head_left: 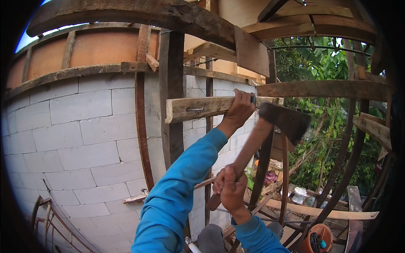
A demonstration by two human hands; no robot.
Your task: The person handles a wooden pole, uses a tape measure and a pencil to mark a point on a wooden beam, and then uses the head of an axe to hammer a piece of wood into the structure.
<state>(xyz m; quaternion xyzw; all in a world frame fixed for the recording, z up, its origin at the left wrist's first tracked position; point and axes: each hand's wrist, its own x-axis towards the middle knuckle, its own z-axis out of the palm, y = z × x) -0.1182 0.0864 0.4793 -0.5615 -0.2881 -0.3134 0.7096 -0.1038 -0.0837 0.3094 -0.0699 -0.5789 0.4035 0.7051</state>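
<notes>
A short wooden board lies level across a dark upright post, with a nail sticking out near its left end. My left hand is closed over the board's right part. Something small and dark shows at its fingers; I cannot make out what it is. Lower and to the right, my right hand is wrapped round the wooden handle of a hatchet. The hatchet's dark, broad head is raised just right of my left hand, slightly blurred, apart from the board.
A white block wall fills the left side. A thick beam crosses overhead, and another beam runs to the right. Dark curved-looking posts stand before green plants. An orange bucket with things inside is below right, beside a long plank.
</notes>
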